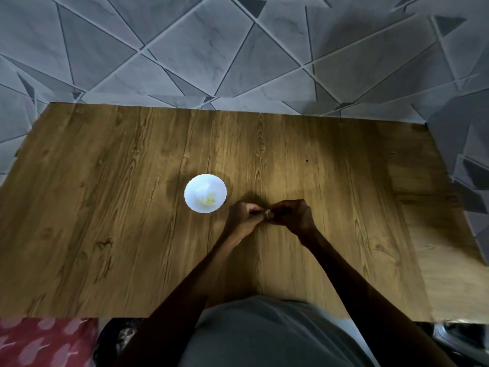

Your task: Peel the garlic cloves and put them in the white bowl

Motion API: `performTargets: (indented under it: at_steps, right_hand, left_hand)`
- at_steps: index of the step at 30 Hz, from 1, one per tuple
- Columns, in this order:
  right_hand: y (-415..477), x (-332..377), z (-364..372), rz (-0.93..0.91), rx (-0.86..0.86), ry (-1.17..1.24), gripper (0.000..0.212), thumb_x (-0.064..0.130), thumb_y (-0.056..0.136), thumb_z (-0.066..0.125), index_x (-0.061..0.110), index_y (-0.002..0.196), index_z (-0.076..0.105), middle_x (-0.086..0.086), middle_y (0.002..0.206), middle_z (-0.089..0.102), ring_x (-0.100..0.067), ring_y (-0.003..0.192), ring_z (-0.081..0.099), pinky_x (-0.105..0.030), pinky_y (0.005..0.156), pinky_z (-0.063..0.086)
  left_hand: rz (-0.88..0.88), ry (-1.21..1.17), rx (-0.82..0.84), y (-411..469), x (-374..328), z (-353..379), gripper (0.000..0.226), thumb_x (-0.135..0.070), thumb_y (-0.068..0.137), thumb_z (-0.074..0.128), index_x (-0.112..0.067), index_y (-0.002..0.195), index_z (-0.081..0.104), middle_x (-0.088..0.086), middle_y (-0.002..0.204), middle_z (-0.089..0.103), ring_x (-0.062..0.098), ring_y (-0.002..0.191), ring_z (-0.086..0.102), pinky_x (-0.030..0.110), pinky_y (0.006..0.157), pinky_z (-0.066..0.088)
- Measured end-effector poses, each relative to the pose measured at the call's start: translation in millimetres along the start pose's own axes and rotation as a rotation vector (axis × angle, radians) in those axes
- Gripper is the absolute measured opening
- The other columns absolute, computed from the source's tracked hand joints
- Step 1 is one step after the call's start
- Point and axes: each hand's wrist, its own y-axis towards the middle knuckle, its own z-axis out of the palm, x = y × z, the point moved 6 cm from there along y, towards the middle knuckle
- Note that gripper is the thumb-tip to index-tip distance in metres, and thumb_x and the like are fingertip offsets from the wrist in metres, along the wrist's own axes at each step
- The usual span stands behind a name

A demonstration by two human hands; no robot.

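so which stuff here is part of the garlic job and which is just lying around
Part of the job:
- white bowl, peeled cloves inside
- garlic clove pinched between left hand and right hand

Just lying about:
- red patterned cloth
- wooden table

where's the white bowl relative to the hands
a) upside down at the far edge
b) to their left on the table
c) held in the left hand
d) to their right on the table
b: the bowl stands upright on the table, left of both the left hand and the right hand, touched by neither.
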Motion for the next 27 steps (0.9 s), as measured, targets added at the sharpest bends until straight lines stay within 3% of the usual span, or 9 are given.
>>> performTargets:
  at_steps: [4,7,12,16,19,23,27]
  right_hand:
    - [3.0,0.3,0.7,0.005,0.001,-0.030,0.015,0.008,0.085,0.072,-0.001,0.097,0.073,-0.013,0.088,0.074,-0.020,0.079,0.075,-0.036,0.072,0.062]
    - [5.0,-3.8,-0.3,0.031,-0.011,0.005,0.023,0.016,0.084,0.071,-0.003,0.096,0.073,-0.017,0.088,0.074,-0.029,0.079,0.074,-0.046,0.073,0.061]
    - [4.8,-10.7,-0.3,0.059,-0.019,-0.058,0.012,0.005,0.086,0.070,0.000,0.096,0.073,-0.012,0.088,0.075,-0.021,0.077,0.075,-0.042,0.072,0.062]
    - [1.9,-7.1,-1.4,0.043,-0.001,-0.073,0.011,0.008,0.084,0.073,0.003,0.094,0.074,-0.008,0.085,0.075,-0.016,0.076,0.075,-0.031,0.069,0.062]
    - [1.6,-5.6,-4.0,0.042,-0.008,-0.064,0.013,0.013,0.084,0.074,0.005,0.094,0.074,-0.006,0.085,0.075,-0.016,0.077,0.075,-0.029,0.069,0.061]
    - [5.8,-8.1,-6.5,0.063,-0.009,-0.104,0.020,0.018,0.081,0.078,0.006,0.096,0.074,-0.005,0.085,0.075,-0.013,0.077,0.074,-0.027,0.067,0.061]
    - [8.1,-9.6,-7.7,0.087,-0.020,-0.089,0.021,0.013,0.081,0.077,0.002,0.098,0.073,-0.008,0.088,0.074,-0.017,0.079,0.074,-0.025,0.067,0.060]
  left_hand:
    - [0.013,0.068,-0.025,0.5,-7.9,-1.7,0.024,-0.027,0.086,0.072,-0.010,0.102,0.074,0.000,0.091,0.073,0.007,0.083,0.066,0.011,0.066,0.044]
    - [0.001,0.078,-0.048,-0.5,-10.0,0.1,0.019,-0.026,0.085,0.073,-0.010,0.094,0.073,-0.004,0.078,0.068,0.000,0.069,0.060,0.005,0.052,0.039]
    - [0.017,0.129,-0.059,-3.6,-11.2,5.7,0.020,-0.024,0.088,0.071,-0.007,0.098,0.071,-0.007,0.073,0.064,-0.002,0.060,0.055,0.004,0.048,0.038]
    - [0.019,0.155,-0.077,-5.5,-11.0,8.0,0.028,-0.027,0.090,0.068,-0.007,0.110,0.069,0.004,0.098,0.072,0.001,0.075,0.058,0.005,0.053,0.038]
    - [0.017,0.120,-0.058,-5.4,-8.9,8.5,0.031,-0.026,0.092,0.065,-0.007,0.116,0.067,0.006,0.104,0.072,0.005,0.083,0.060,0.006,0.062,0.041]
    - [-0.059,0.011,-0.002,-1.9,1.3,8.4,0.034,-0.027,0.089,0.069,-0.010,0.118,0.067,0.005,0.109,0.071,0.014,0.101,0.065,0.022,0.083,0.052]
    - [-0.094,-0.055,0.012,-0.7,4.7,7.8,0.038,-0.029,0.088,0.070,-0.011,0.121,0.066,0.003,0.112,0.070,0.011,0.102,0.063,0.015,0.077,0.047]
